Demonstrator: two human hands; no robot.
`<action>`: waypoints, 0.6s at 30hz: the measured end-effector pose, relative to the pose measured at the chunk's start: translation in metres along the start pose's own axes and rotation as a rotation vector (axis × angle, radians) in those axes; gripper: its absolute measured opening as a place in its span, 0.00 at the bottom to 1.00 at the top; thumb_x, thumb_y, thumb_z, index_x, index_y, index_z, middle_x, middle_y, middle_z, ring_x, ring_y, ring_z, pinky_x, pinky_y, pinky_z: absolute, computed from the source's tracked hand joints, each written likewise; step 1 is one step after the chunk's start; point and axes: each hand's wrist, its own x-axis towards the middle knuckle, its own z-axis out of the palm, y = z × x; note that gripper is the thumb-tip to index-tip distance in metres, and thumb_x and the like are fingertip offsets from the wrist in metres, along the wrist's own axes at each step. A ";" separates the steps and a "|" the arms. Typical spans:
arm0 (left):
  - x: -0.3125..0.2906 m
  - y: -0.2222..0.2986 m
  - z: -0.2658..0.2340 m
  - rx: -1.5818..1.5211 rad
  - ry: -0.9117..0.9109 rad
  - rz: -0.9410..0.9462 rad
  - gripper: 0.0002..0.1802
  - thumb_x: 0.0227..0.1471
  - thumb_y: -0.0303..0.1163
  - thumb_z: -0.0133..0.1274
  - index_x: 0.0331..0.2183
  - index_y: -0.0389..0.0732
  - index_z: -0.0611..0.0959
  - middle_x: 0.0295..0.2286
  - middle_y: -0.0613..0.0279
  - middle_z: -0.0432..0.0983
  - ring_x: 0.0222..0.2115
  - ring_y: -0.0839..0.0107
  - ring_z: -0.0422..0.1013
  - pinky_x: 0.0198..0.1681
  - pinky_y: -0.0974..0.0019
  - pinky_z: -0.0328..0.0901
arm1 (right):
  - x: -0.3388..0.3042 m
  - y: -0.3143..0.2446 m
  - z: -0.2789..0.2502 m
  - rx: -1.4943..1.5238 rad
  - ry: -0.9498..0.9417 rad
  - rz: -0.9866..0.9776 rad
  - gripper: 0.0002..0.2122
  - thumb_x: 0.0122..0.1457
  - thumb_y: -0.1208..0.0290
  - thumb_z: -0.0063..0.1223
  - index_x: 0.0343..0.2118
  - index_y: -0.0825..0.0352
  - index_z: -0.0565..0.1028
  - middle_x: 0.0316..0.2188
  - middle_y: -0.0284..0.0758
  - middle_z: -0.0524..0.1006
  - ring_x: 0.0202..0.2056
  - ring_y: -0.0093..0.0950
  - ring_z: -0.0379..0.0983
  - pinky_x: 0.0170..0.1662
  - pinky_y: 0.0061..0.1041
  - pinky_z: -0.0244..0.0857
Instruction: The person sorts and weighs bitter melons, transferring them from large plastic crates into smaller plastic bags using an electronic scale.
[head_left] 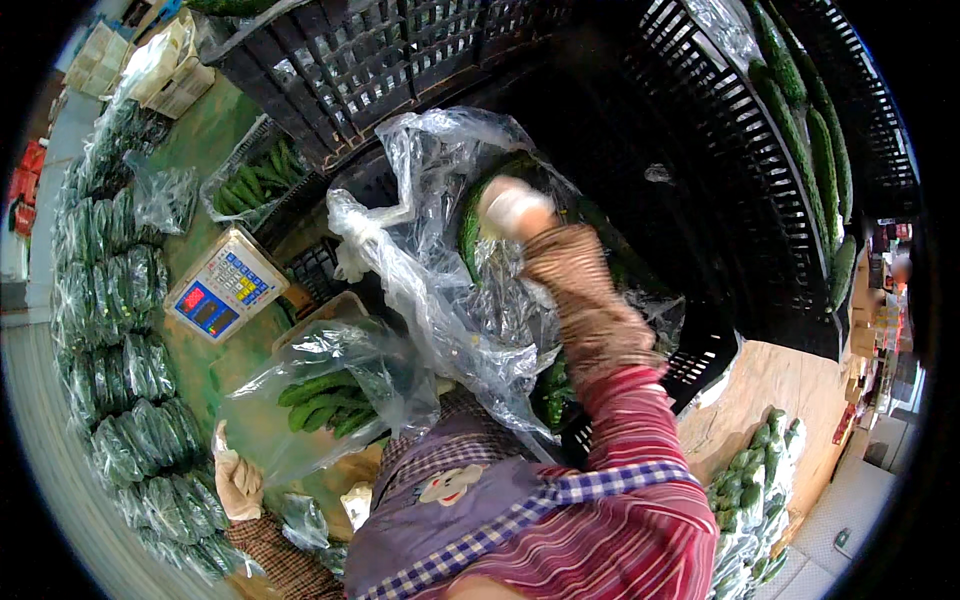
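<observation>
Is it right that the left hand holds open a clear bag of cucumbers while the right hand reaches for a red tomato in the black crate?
Not quite. The head view shows the right hand on a green cucumber, not a red tomato, amid loose clear plastic in the black crate. The rest stands: the left hand holds open a clear bag of cucumbers.
</observation>
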 end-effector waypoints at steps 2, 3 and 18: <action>0.001 0.000 0.001 0.032 0.030 0.007 0.30 0.49 0.27 0.44 0.55 0.44 0.61 0.08 0.77 0.54 0.06 0.85 0.46 0.08 0.79 0.44 | 0.045 -0.049 0.049 0.625 0.035 0.573 0.15 0.48 0.63 0.53 0.38 0.63 0.74 0.41 0.40 0.74 0.43 0.36 0.70 0.44 0.33 0.66; -0.001 0.000 0.003 0.064 0.073 0.019 0.30 0.49 0.27 0.44 0.55 0.44 0.61 0.08 0.77 0.54 0.06 0.85 0.46 0.08 0.79 0.45 | 0.047 -0.069 0.052 0.936 0.046 0.856 0.19 0.49 0.62 0.53 0.44 0.63 0.72 0.46 0.41 0.72 0.49 0.38 0.67 0.47 0.34 0.65; -0.009 -0.001 -0.021 -0.003 0.019 0.149 0.31 0.48 0.30 0.46 0.54 0.34 0.60 0.08 0.78 0.54 0.06 0.87 0.49 0.08 0.82 0.48 | -0.217 -0.034 0.058 1.825 0.760 0.226 0.15 0.52 0.62 0.51 0.36 0.69 0.70 0.18 0.28 0.69 0.16 0.18 0.62 0.20 0.17 0.55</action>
